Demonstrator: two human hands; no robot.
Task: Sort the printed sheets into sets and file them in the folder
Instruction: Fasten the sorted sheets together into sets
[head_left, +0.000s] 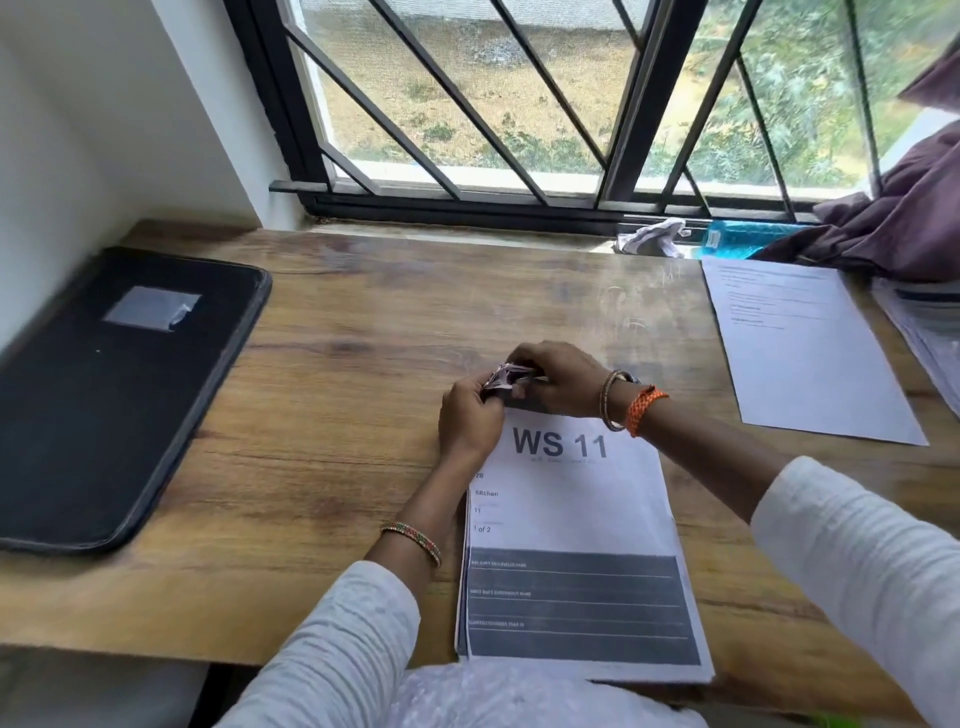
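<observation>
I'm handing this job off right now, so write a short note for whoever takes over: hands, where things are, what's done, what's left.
Left hand and right hand: both pinch a small crumpled packet above the top edge of the WS 11 stack; its contents can't be made out.
WS 11 stack: in front of the person on the desk, cover reading "1 of 2".
Second sheet: far right, with more papers beyond it.
Black folder: closed, far left.
Done: some sorting into piles.
Left: finish the sets, file all in the folder.
</observation>
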